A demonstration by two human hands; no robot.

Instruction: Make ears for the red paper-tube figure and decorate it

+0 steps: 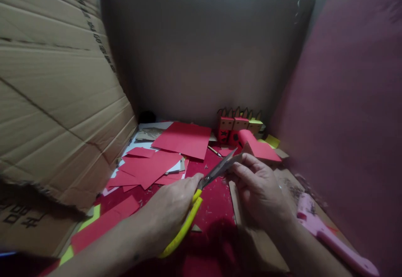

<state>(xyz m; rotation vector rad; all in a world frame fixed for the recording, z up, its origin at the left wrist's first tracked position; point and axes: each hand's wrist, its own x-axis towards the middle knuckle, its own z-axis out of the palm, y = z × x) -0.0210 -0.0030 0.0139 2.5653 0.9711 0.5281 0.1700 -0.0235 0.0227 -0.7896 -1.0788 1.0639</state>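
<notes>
My left hand (171, 208) is closed around scissors (185, 226) with yellow handles and dark metal blades. The blades point up and to the right, reaching the fingertips of my right hand (256, 182). Pinched in those fingers is a small piece of brown cardboard (246, 148), lying against the blades and partly hidden by them and the fingers. Below both hands spreads a red surface (216, 201) strewn with tiny scraps.
Red paper sheets (185, 138) are piled at left and centre. Small box figures (240, 124) with pointed tops stand at the back. A pink glue gun (333, 239) lies on cardboard at right. A tall cardboard sheet (56, 80) rises at left; a pencil (215, 151) lies behind the scissors.
</notes>
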